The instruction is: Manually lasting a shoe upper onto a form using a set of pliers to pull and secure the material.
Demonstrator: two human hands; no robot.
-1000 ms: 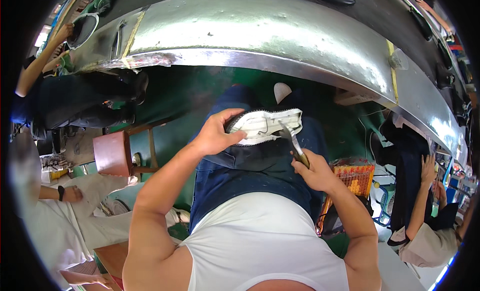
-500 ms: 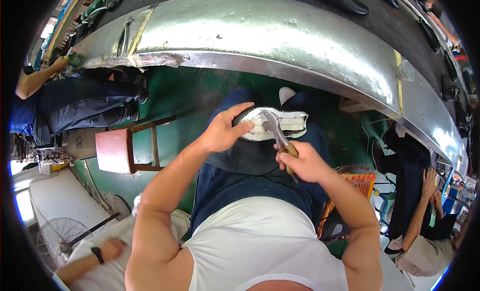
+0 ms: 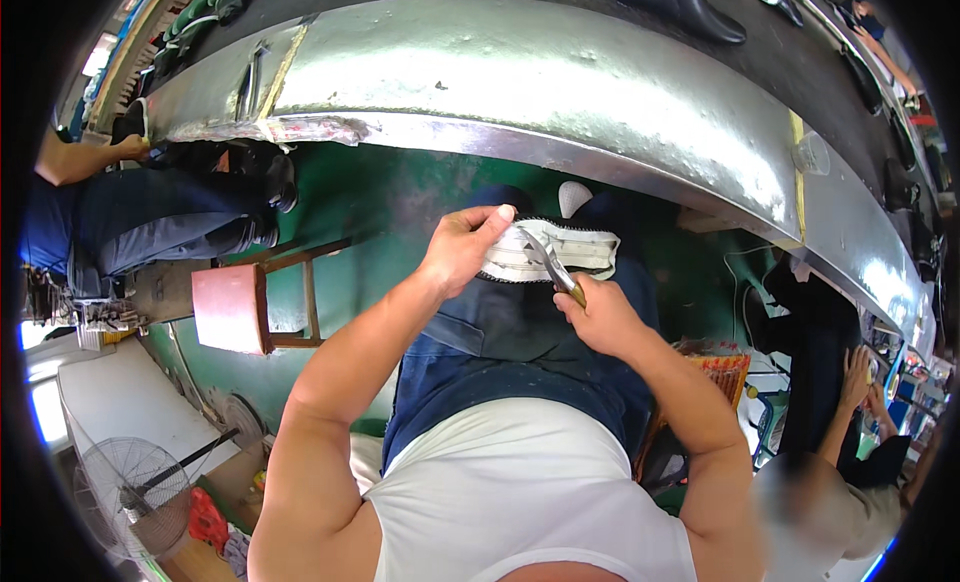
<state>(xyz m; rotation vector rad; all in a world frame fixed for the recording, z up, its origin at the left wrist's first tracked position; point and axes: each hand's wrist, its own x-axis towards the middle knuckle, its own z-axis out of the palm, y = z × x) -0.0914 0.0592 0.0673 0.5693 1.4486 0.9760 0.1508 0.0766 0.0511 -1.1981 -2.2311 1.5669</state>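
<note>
Since the earlier frames the metal pincers [image 3: 551, 262] have been brought from the shoe's right end onto its middle, and the wooden stool [image 3: 240, 304] now lies farther right in view. The white shoe [image 3: 560, 252] is held sole-up over the lap, near the curved metal bench [image 3: 560, 92]. Its left end is gripped by the left hand [image 3: 462, 250], fingers curled over the edge. The pincers' handles are enclosed by the right hand [image 3: 600, 317], fingers pressed together in a fist. A floor fan [image 3: 135, 487] is seen at near left.
</note>
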